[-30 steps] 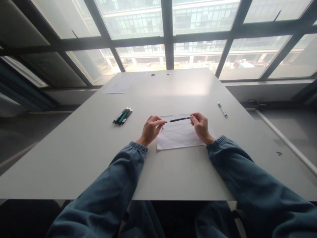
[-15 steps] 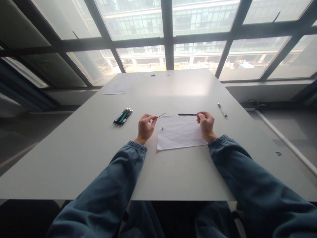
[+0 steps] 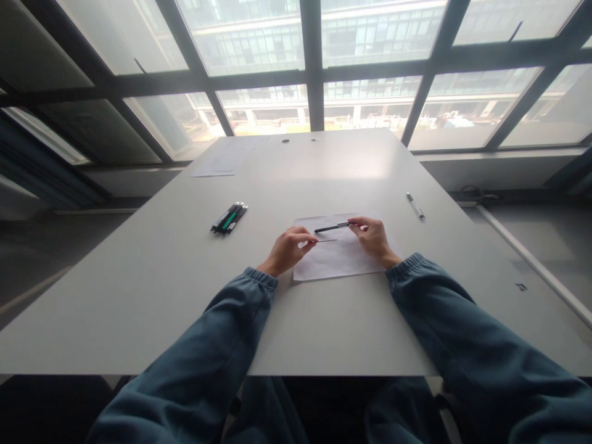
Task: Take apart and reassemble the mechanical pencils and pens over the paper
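Fingers [image 3: 303,235] on both hands are pinched together, each set clamped on something slim: the left hand [image 3: 287,250] grips one end of a thin dark rod [image 3: 327,240], and the right hand [image 3: 372,240] grips the right end of a black pen [image 3: 331,227] with a clip along its side.

From the left of the room: a dark blue curtain [image 3: 46,166] hangs at the edge. On the far left corner of the white desk [image 3: 148,296] lie some pale papers [image 3: 215,165]. Nearer, left of the hands, a bundle of pens [image 3: 229,219] lies side by side, mostly black with a green patch among them. A blue-grey left sleeve [image 3: 213,333] reaches in from the near edge.

At the middle, a white sheet of paper [image 3: 337,262] lies under the hands. The rod points right over it; the pen points left, just beyond the rod and apart from it. At the far edge sit a dark disc [image 3: 285,141] and a smaller speck, too small to make out. Large windows [image 3: 261,43] look onto another building.

To the right, past the right sleeve [image 3: 444,320], a white and black pen [image 3: 415,206] lies slantwise, and nearer the right edge is a small dark mark or piece [image 3: 521,287].
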`<state>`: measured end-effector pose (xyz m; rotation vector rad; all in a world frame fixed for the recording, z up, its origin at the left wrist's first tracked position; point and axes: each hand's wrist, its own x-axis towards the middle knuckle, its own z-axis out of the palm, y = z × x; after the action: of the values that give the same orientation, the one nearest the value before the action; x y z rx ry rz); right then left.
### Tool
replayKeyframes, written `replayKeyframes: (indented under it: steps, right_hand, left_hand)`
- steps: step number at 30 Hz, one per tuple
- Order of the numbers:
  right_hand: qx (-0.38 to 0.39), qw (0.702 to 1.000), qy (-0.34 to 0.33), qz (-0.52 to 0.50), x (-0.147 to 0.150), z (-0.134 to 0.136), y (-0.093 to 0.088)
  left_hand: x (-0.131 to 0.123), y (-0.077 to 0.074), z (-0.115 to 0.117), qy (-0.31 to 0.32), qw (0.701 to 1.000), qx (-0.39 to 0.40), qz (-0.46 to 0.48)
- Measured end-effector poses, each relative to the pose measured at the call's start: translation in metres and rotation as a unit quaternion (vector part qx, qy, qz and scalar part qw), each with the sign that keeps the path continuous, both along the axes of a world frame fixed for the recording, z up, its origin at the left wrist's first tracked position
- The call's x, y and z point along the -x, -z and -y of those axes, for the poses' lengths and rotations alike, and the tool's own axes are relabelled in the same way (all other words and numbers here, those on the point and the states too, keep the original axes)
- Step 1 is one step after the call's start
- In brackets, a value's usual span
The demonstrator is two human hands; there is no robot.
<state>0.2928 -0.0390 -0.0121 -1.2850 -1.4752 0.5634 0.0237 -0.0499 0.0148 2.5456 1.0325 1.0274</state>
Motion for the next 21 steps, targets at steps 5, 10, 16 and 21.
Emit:
replayKeyframes:
  steps: [5,10,16,21]
  right_hand:
    - [-0.007,0.991,0.005,0.133,-0.004,-0.001,0.005]
    - [-0.035,0.971,-0.013,0.234,-0.007,-0.001,0.006]
    - [-0.075,0.968,-0.023,0.24,-0.001,0.007,-0.002]
    - [-0.116,0.964,-0.106,0.216,0.013,0.022,-0.016]
  left_hand:
    - [-0.001,-0.001,0.003,0.025,0.999,0.027,-0.027]
    - [-0.003,-0.003,0.005,0.024,0.998,0.03,-0.041]
    - [-0.003,-0.003,0.005,0.028,0.998,0.031,-0.045]
    - [-0.003,-0.001,0.005,0.018,0.999,0.023,-0.046]
